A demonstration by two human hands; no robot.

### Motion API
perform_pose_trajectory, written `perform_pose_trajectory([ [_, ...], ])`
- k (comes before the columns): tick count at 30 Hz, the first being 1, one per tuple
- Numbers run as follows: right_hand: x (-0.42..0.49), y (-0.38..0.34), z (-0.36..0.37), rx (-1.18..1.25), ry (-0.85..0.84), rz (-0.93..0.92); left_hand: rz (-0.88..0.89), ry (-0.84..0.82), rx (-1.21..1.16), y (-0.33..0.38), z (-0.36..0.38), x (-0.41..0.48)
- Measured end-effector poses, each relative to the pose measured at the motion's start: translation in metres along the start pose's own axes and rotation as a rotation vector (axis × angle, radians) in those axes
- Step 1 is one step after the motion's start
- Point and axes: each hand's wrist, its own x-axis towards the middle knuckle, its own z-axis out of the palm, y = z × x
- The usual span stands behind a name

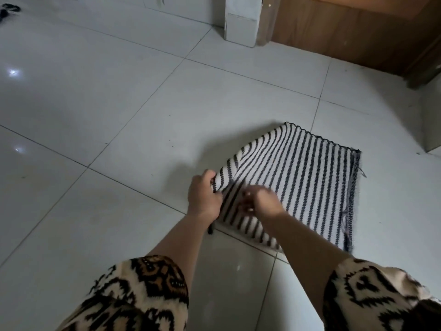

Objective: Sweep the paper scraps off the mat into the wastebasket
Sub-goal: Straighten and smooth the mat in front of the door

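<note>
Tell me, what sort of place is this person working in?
Most likely a room in a home. The tiled floor is glossy and white, a striped mat lies on it, and what looks like a wooden door stands at the back.

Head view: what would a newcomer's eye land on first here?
The black-and-white striped mat on the pale tile floor, right of centre, its near-left corner gripped and raised by the left hand. The right hand beside it is motion-blurred over the mat. Patterned sleeves fill the bottom edge; a wooden door stands top right.
</note>
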Motion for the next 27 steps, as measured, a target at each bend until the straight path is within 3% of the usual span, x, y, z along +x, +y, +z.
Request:
perform_pose_trajectory([
  [3, 0.004, -0.031, -0.011, 0.258, 0.084, -0.065, 0.325, 0.131, 0.277, 0.006, 0.002, -0.003],
  [7, 0.005, -0.046, -0.025, 0.403, 0.037, -0.031, 0.385, 0.083, 0.366, 0.005, -0.001, -0.015],
  [9, 0.008, -0.039, -0.024, 0.353, 0.09, 0.036, 0.414, 0.011, 0.429, -0.007, -0.001, -0.021],
  [12, 0.012, -0.012, -0.02, 0.226, 0.197, 0.125, 0.398, -0.078, 0.41, -0.023, 0.0, -0.028],
  [17, 0.008, 0.015, -0.025, 0.115, 0.289, 0.31, 0.171, -0.375, 0.436, -0.028, -0.002, -0.025],
  [19, 0.003, 0.016, -0.027, -0.016, 0.337, 0.332, 0.177, -0.429, 0.267, -0.026, 0.0, -0.024],
  [21, 0.0, 0.016, -0.028, -0.273, 0.415, 0.245, 0.075, -0.433, 0.051, -0.02, 0.005, -0.028],
  [24, 0.005, 0.012, -0.029, -0.601, 0.476, -0.082, -0.039, -0.234, -0.012, -0.016, 0.014, -0.029],
  [27, 0.006, -0.009, -0.013, -0.665, 0.381, -0.227, 0.129, -0.175, -0.017, -0.003, 0.017, -0.03],
])
